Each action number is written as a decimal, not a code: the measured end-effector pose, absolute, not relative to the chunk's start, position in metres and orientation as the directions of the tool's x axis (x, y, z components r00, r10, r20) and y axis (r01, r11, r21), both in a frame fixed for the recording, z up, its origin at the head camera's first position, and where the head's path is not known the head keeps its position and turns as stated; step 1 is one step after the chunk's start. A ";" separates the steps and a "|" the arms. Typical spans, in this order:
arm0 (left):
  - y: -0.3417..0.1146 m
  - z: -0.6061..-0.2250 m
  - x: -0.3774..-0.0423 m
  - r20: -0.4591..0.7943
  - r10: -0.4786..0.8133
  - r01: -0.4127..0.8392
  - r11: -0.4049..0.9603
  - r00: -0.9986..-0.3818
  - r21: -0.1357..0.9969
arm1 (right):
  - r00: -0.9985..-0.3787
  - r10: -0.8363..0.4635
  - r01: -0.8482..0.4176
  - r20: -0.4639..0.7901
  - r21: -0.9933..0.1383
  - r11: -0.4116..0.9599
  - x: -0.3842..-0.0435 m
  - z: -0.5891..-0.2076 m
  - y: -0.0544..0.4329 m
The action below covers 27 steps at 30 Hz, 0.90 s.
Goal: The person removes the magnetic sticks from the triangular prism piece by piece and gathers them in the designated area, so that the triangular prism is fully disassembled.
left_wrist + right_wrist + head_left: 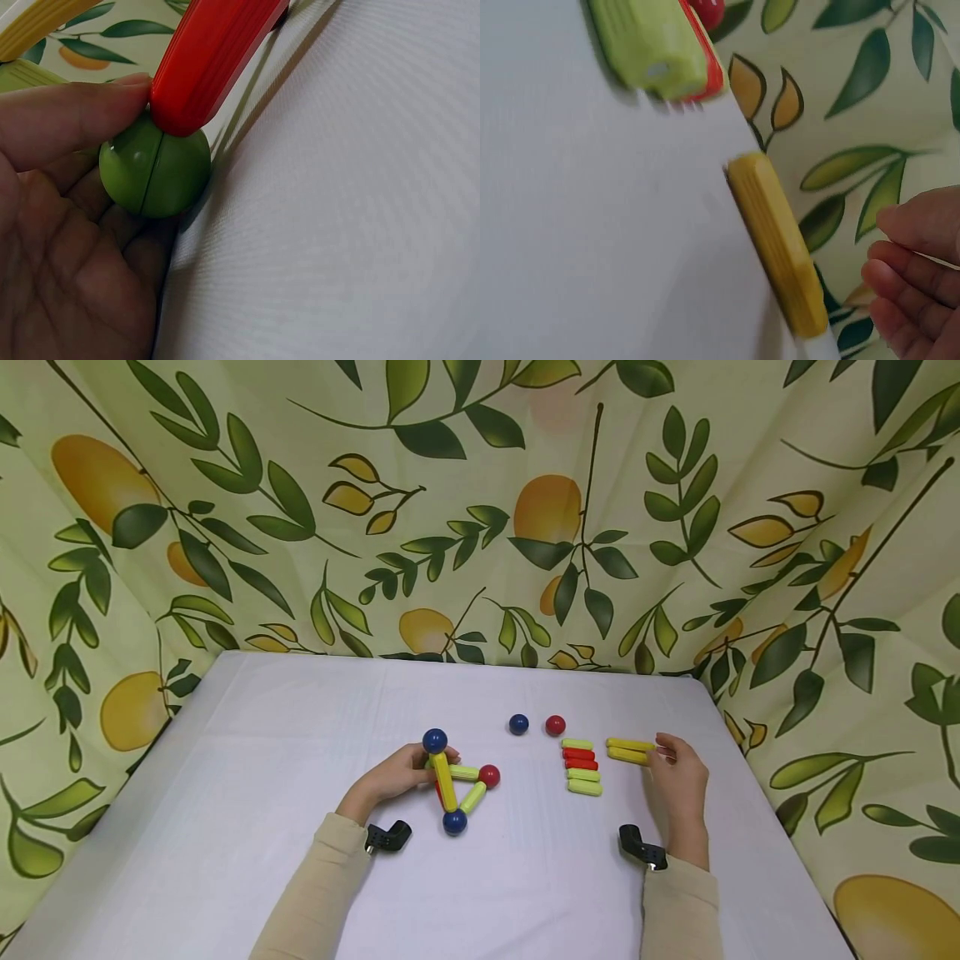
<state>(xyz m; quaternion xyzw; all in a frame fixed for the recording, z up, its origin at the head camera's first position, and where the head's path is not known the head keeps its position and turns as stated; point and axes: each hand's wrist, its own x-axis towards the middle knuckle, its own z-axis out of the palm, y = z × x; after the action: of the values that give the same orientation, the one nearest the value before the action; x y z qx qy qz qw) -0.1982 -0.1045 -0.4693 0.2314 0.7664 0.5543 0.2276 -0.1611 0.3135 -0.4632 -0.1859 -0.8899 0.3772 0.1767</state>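
Observation:
My left hand [396, 775] grips a green ball [156, 169] of a magnetic stick-and-ball frame, thumb on top and fingers beneath. A red stick [214, 64] is joined to that ball. The frame also has a raised yellow stick [445, 782] between a blue ball [435, 741] and a lower blue ball [454, 822], plus light-green sticks [473, 797] meeting at a red ball [489, 775]. Beside two loose yellow sticks [628, 757], my right hand [681, 778] hovers with loosely bent fingers [904, 274]. In the right wrist view, a gap separates them from the yellow stick [776, 244].
A column of loose light-green sticks [584, 787] and red sticks [579, 754] lies between the frame and the yellow ones. Behind it sit a loose blue ball [518, 724] and a loose red ball [555, 725]. Leaf-printed curtains [465, 552] surround the white table [285, 718].

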 end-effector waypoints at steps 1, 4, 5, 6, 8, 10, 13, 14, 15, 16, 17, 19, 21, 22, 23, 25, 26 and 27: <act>-0.105 -0.470 -0.198 -0.090 0.607 0.104 0.276 -0.790 0.956 | -0.874 0.447 0.175 0.189 -0.736 0.654 -0.162 -0.462 0.309; -0.105 -0.470 -0.198 -0.082 0.605 0.109 0.272 -0.792 0.956 | -0.889 0.404 0.120 0.215 -0.742 0.659 -0.166 -0.458 0.293; -0.105 -0.470 -0.198 -0.079 0.604 0.111 0.269 -0.793 0.957 | -0.896 0.388 0.104 0.218 -0.745 0.659 -0.168 -0.457 0.288; -0.105 -0.470 -0.198 -0.075 0.605 0.113 0.267 -0.793 0.957 | -0.903 0.367 0.081 0.222 -0.751 0.655 -0.169 -0.455 0.283; -0.105 -0.469 -0.198 -0.066 0.608 0.120 0.261 -0.791 0.958 | -0.920 0.323 0.039 0.224 -0.765 0.643 -0.172 -0.453 0.271; -0.105 -0.468 -0.198 -0.057 0.613 0.128 0.253 -0.788 0.959 | -0.939 0.261 -0.013 0.225 -0.779 0.627 -0.173 -0.450 0.259; -0.105 -0.468 -0.198 -0.052 0.622 0.133 0.247 -0.781 0.960 | -0.963 0.172 -0.060 0.209 -0.783 0.619 -0.175 -0.449 0.238; -0.105 -0.469 -0.199 -0.052 0.624 0.134 0.248 -0.780 0.960 | -0.969 0.142 -0.075 0.203 -0.787 0.612 -0.175 -0.450 0.231; -0.105 -0.471 -0.200 -0.057 0.624 0.130 0.251 -0.780 0.959 | -0.974 0.111 -0.092 0.200 -0.788 0.609 -0.176 -0.451 0.224; -0.105 -0.475 -0.201 -0.063 0.623 0.125 0.254 -0.780 0.959 | -0.978 0.078 -0.110 0.195 -0.791 0.602 -0.176 -0.452 0.217; -0.105 -0.479 -0.203 -0.069 0.621 0.122 0.260 -0.781 0.958 | -0.981 0.047 -0.123 0.187 -0.796 0.592 -0.176 -0.454 0.210; -0.105 -0.486 -0.205 -0.078 0.615 0.117 0.270 -0.785 0.956 | -0.987 -0.012 -0.139 0.161 -0.811 0.569 -0.176 -0.457 0.198; -0.104 -0.492 -0.208 -0.084 0.605 0.113 0.280 -0.792 0.953 | -0.989 -0.072 -0.148 0.131 -0.821 0.551 -0.175 -0.461 0.187; -0.104 -0.494 -0.208 -0.084 0.601 0.114 0.284 -0.795 0.952 | -0.989 -0.099 -0.144 0.107 -0.828 0.542 -0.175 -0.462 0.182; -0.104 -0.495 -0.209 -0.082 0.596 0.114 0.285 -0.799 0.952 | -0.988 -0.124 -0.141 0.088 -0.834 0.534 -0.174 -0.463 0.177; -0.103 -0.495 -0.209 -0.076 0.590 0.117 0.282 -0.804 0.952 | -0.984 -0.170 -0.140 0.058 -0.840 0.525 -0.173 -0.466 0.170; -0.103 -0.495 -0.209 -0.073 0.587 0.119 0.282 -0.806 0.952 | -0.981 -0.190 -0.143 0.049 -0.843 0.519 -0.172 -0.467 0.167; -0.103 -0.495 -0.208 -0.070 0.586 0.120 0.280 -0.807 0.953 | -0.978 -0.207 -0.143 0.039 -0.844 0.517 -0.172 -0.468 0.164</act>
<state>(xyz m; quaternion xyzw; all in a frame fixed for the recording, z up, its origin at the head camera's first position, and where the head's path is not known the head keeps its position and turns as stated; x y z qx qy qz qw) -0.2084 -0.1032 -0.4946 0.2288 0.7718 0.5549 0.2101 -0.1717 0.1639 -0.4677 0.1006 -0.8702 0.4811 -0.0331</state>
